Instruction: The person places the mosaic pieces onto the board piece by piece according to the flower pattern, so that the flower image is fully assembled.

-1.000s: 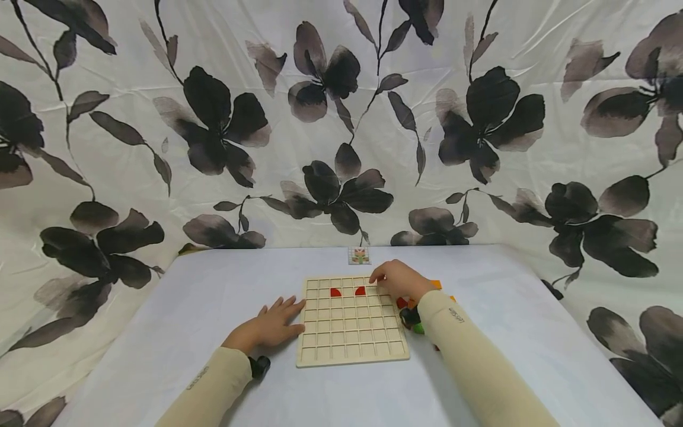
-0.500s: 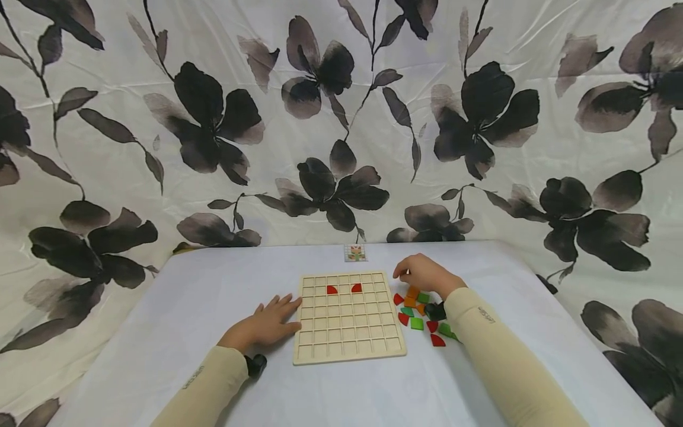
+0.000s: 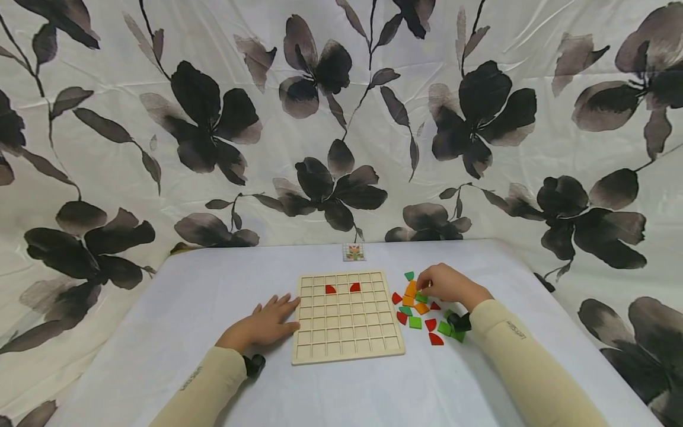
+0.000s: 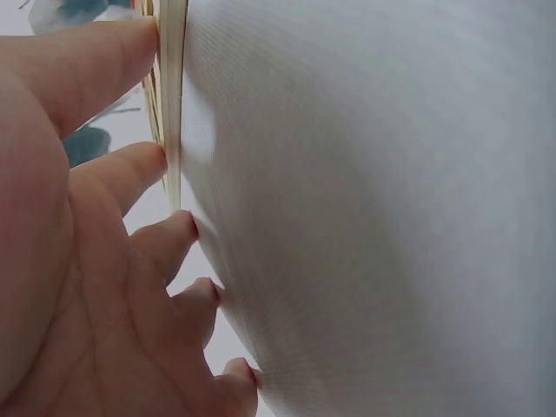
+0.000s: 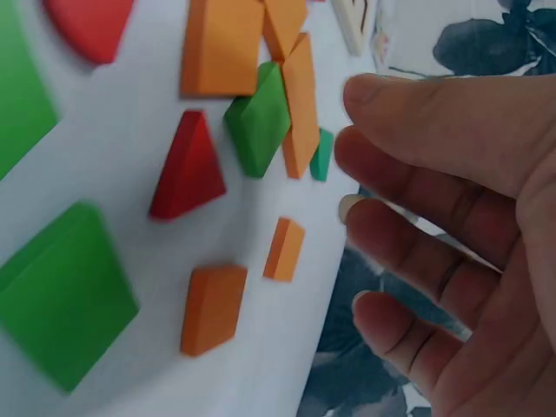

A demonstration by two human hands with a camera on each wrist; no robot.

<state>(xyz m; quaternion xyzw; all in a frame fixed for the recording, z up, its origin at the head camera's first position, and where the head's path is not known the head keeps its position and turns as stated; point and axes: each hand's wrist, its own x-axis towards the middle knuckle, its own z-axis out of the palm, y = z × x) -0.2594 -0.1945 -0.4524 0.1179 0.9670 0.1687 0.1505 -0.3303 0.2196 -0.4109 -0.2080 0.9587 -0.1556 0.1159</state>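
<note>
A pale wooden grid board (image 3: 347, 332) lies on the white table, with two red quarter-round pieces (image 3: 331, 289) in its second row. My left hand (image 3: 269, 321) lies flat on the table, fingers straight against the board's left edge (image 4: 171, 95). Over a loose pile of green, orange and red pieces (image 3: 421, 314) just right of the board hovers my right hand (image 3: 431, 287). In the right wrist view its fingers (image 5: 408, 174) are loosely curved and hold nothing, just above a green piece (image 5: 259, 122) and an orange piece (image 5: 300, 104).
A small picture card (image 3: 354, 252) stands at the table's far edge behind the board. A flowered cloth (image 3: 341, 118) hangs close behind and to both sides. The table edge (image 3: 539, 279) runs right of the pile.
My right hand has left the board's top right corner and moved right to the pile of pieces, uncovering them. The left hand has stayed at the board's edge.
</note>
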